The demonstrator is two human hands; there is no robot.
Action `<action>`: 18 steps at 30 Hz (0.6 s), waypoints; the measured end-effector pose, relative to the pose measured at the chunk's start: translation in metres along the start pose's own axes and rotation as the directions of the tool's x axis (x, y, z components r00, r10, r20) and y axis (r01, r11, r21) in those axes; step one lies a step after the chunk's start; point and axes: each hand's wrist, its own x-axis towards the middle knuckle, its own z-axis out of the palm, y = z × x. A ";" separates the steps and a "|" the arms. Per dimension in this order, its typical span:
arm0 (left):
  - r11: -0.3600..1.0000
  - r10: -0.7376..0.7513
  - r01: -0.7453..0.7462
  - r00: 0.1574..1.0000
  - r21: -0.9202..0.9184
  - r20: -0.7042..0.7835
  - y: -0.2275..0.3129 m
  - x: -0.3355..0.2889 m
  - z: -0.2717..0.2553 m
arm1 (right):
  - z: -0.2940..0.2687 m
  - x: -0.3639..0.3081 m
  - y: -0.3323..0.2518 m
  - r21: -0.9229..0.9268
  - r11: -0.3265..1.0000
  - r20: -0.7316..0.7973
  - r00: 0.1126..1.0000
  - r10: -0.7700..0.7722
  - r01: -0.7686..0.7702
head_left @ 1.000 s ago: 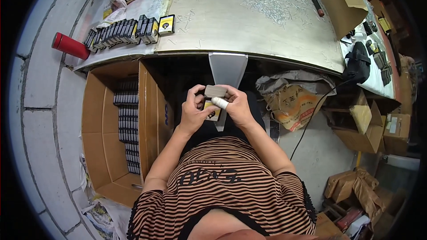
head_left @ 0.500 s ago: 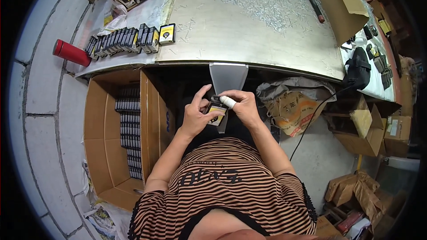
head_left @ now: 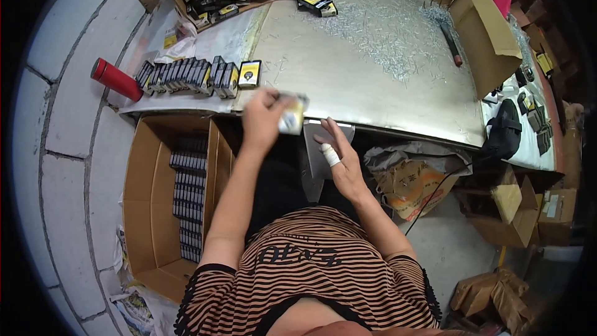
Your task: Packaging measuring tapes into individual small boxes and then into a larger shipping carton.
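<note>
My left hand (head_left: 262,117), smeared a little by motion, is closed on a small black and yellow box (head_left: 291,120) just over the front edge of the table. My right hand (head_left: 342,157) is off to the right with fingers stretched out and nothing in it; one finger wears a white wrap (head_left: 329,154). Beyond the left hand, a single box (head_left: 250,74) lies flat on the tabletop, its yellow face up. To its left runs a row of like boxes (head_left: 186,76) standing on edge.
At far left, a red flask (head_left: 117,79) lies by the row. Small metal pins (head_left: 392,43) are strewn over the table (head_left: 298,81). A carton (head_left: 143,205) at lower left holds packed boxes; another carton (head_left: 214,12) behind holds loose ones. A paper sack (head_left: 407,186) stands under the table.
Both hands were together on the box below the table edge. My left hand has carried it up toward the table; my right hand has let go and opened. The view has shifted slightly.
</note>
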 end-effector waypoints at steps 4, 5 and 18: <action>0.727 -0.063 0.053 0.998 0.685 -0.010 -0.005 0.106 -0.013 | -0.022 0.021 0.007 -0.067 0.998 0.013 1.000 0.022 -0.021; 0.687 -0.103 0.075 0.995 0.723 -0.005 -0.019 0.121 -0.008 | -0.024 0.025 0.003 -0.091 0.995 0.028 0.999 0.030 -0.027; 0.321 0.457 -0.567 0.794 0.758 0.401 0.017 0.160 0.027 | -0.203 0.148 -0.009 -0.846 0.389 0.286 0.926 -0.245 0.364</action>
